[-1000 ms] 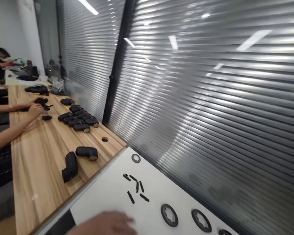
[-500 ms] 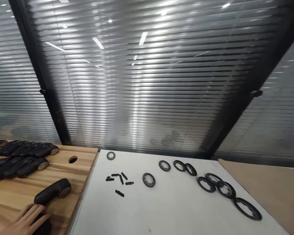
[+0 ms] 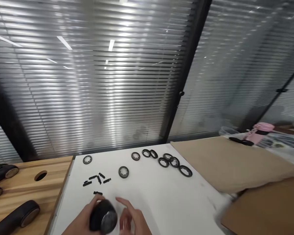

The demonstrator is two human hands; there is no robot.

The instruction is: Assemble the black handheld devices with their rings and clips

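Note:
My left hand [image 3: 84, 219] is shut on a black rounded grip part [image 3: 103, 216], whose grey round end faces me, and holds it above the white tabletop [image 3: 149, 195]. My right hand [image 3: 131, 216] is beside the part with its fingers apart, holding nothing. Just beyond my left hand lies a small black strip [image 3: 97, 193], one of several scattered strips [image 3: 95, 178]. Several black toothed rings [image 3: 123, 172] lie farther out on the white surface.
A wooden bench [image 3: 39, 186] with a round hole adjoins the white surface on the left, carrying black grip parts [image 3: 14, 213]. Cardboard sheets [image 3: 225, 163] lie to the right, and a pink bottle [image 3: 261, 133] stands beyond them. Slatted blinds [image 3: 100, 81] fill the back.
The view has swung right. My left hand has carried the black part from the wooden bench to above the white surface, and my right hand has come into view beside it.

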